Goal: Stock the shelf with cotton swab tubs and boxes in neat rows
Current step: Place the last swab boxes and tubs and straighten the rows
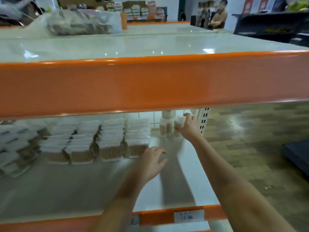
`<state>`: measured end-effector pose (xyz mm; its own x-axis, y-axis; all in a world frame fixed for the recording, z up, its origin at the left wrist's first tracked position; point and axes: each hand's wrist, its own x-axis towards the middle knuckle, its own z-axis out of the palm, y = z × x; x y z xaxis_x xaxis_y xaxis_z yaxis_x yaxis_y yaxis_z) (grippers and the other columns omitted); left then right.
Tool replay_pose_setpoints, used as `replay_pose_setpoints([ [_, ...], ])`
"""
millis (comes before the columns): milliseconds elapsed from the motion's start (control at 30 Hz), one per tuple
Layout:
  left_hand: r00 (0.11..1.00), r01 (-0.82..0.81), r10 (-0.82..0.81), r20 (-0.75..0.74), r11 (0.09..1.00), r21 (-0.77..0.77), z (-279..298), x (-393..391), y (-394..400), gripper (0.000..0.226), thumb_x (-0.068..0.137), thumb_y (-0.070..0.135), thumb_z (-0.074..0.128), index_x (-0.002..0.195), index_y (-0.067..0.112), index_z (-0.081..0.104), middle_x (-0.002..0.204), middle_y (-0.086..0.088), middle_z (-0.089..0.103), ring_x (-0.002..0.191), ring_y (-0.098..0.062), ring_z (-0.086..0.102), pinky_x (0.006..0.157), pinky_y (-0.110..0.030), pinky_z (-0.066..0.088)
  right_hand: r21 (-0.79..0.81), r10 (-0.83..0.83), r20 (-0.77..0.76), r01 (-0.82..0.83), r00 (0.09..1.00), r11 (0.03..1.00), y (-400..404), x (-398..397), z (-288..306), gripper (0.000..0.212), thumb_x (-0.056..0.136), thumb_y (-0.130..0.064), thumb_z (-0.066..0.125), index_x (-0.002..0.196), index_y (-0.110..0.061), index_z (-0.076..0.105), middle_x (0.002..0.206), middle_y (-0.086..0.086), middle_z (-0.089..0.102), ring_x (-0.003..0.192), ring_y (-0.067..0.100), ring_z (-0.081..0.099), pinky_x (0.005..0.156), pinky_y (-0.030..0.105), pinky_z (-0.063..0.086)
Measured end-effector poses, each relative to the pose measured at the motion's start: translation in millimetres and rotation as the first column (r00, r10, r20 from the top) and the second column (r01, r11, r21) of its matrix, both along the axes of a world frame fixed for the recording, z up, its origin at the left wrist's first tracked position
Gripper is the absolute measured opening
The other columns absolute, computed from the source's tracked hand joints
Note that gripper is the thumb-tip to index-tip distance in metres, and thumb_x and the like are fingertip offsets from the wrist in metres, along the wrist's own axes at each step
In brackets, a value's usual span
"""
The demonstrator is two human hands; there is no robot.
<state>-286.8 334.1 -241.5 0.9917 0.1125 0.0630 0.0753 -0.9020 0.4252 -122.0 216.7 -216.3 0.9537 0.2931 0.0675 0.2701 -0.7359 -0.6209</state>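
Note:
On the white lower shelf (pixel 173 185), rows of clear cotton swab boxes (pixel 110 141) run from the left to the middle. A tall round swab tub (pixel 165 125) stands at the back right. Beside it my right hand (pixel 188 126) grips a second clear tub (pixel 178 122) at the shelf's far right corner. My left hand (pixel 151 162) hovers with fingers spread, just right of the nearest box (pixel 138 147), holding nothing. The image is blurred by motion.
The orange front rail of the upper shelf (pixel 150 84) hangs low over the reach and hides the tub tops. A perforated upright (pixel 204 120) bounds the shelf on the right. Wooden floor (pixel 250 148) lies beyond. A person stands far back.

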Motion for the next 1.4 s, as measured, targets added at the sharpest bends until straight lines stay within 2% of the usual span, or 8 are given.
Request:
replay_pose_setpoints([
  [300, 0.999, -0.033, 0.033, 0.006, 0.999, 0.0, 0, -23, -1, 0.033, 0.095, 0.034, 0.049, 0.125, 0.021, 0.054, 0.125, 0.002, 0.055, 0.117, -0.014, 0.048, 0.096, -0.025, 0.036, 0.18, -0.069, -0.002, 0.068, 0.998, 0.981, -3, -1, -12, 0.061, 0.083, -0.028, 0.068, 0.131, -0.005, 0.039, 0.13, 0.017, 0.038, 0.118, 0.033, 0.042, 0.095, 0.036, 0.038],
  [467, 0.999, -0.047, 0.047, -0.004, 0.999, -0.021, -1, -27, -6, 0.033, 0.095, 0.035, 0.049, 0.125, 0.022, 0.054, 0.125, 0.003, 0.054, 0.117, -0.013, 0.046, 0.095, -0.024, 0.036, 0.274, -0.069, -0.058, 0.082, 0.996, 0.958, -19, -22, -11, 0.05, 0.083, -0.024, 0.067, 0.12, -0.006, 0.039, 0.109, 0.004, 0.046, 0.096, 0.022, 0.049, 0.074, 0.029, 0.037],
  [633, 0.999, -0.049, 0.049, -0.007, 0.998, -0.039, -3, -28, -12, 0.033, 0.095, 0.033, 0.049, 0.126, 0.022, 0.053, 0.126, 0.003, 0.054, 0.116, -0.014, 0.047, 0.092, -0.024, 0.036, 0.362, -0.05, -0.084, 0.077, 0.995, 0.929, -37, -52, -6, 0.051, 0.082, -0.018, 0.068, 0.122, -0.006, 0.039, 0.105, 0.0, 0.045, 0.094, 0.016, 0.046, 0.077, 0.026, 0.036],
  [800, 0.995, -0.092, 0.093, 0.022, 0.994, -0.058, -3, -44, -9, 0.035, 0.095, 0.035, 0.05, 0.127, 0.022, 0.054, 0.127, 0.004, 0.053, 0.116, -0.012, 0.048, 0.094, -0.024, 0.038, 0.425, 0.07, -0.053, -0.041, 0.996, 0.904, -39, -87, 6, 0.051, 0.082, -0.015, 0.069, 0.123, -0.007, 0.04, 0.108, -0.003, 0.047, 0.097, 0.012, 0.045, 0.079, 0.022, 0.033],
  [967, 0.979, -0.198, 0.201, 0.025, 0.977, -0.077, -2, -74, 4, 0.033, 0.092, 0.026, 0.055, 0.124, 0.017, 0.056, 0.123, 0.0, 0.057, 0.103, -0.015, 0.053, 0.081, -0.02, 0.037, 0.417, 0.262, -0.037, -0.224, 0.964, 0.881, -19, -125, 3, 0.048, 0.084, -0.024, 0.069, 0.122, -0.012, 0.042, 0.113, -0.003, 0.051, 0.094, 0.01, 0.05, 0.075, 0.021, 0.038],
  [1067, 0.96, -0.279, 0.278, -0.016, 0.959, -0.058, 3, -92, 19, 0.035, 0.092, 0.025, 0.056, 0.126, 0.016, 0.055, 0.126, -0.004, 0.055, 0.116, -0.019, 0.05, 0.093, -0.027, 0.038, 0.392, 0.362, -0.025, -0.324, 0.932, 0.861, 1, -143, 5, 0.041, 0.084, -0.026, 0.069, 0.115, -0.017, 0.044, 0.107, -0.005, 0.051, 0.084, 0.004, 0.05, 0.062, 0.01, 0.039],
  [1200, 0.92, -0.386, 0.383, -0.081, 0.922, -0.016, 12, -121, 49, 0.039, 0.096, 0.03, 0.049, 0.133, 0.018, 0.048, 0.139, -0.005, 0.045, 0.129, -0.023, 0.038, 0.103, -0.029, 0.031, 0.393, 0.47, -0.024, -0.424, 0.882, 0.816, 39, -167, 20, 0.045, 0.083, -0.028, 0.071, 0.117, -0.017, 0.045, 0.1, -0.007, 0.052, 0.079, -0.002, 0.05, 0.061, 0.001, 0.04],
  [1400, 0.861, -0.503, 0.502, -0.082, 0.864, 0.001, 13, -182, 104, 0.04, 0.093, 0.034, 0.053, 0.13, 0.018, 0.05, 0.134, -0.005, 0.051, 0.126, -0.023, 0.044, 0.101, -0.026, 0.031, 0.397, 0.597, 0.045, -0.562, 0.801, 0.726, 106, -216, 34, 0.053, 0.076, -0.024, 0.077, 0.118, -0.009, 0.048, 0.104, -0.002, 0.051, 0.09, 0.012, 0.051, 0.069, 0.012, 0.042],
])
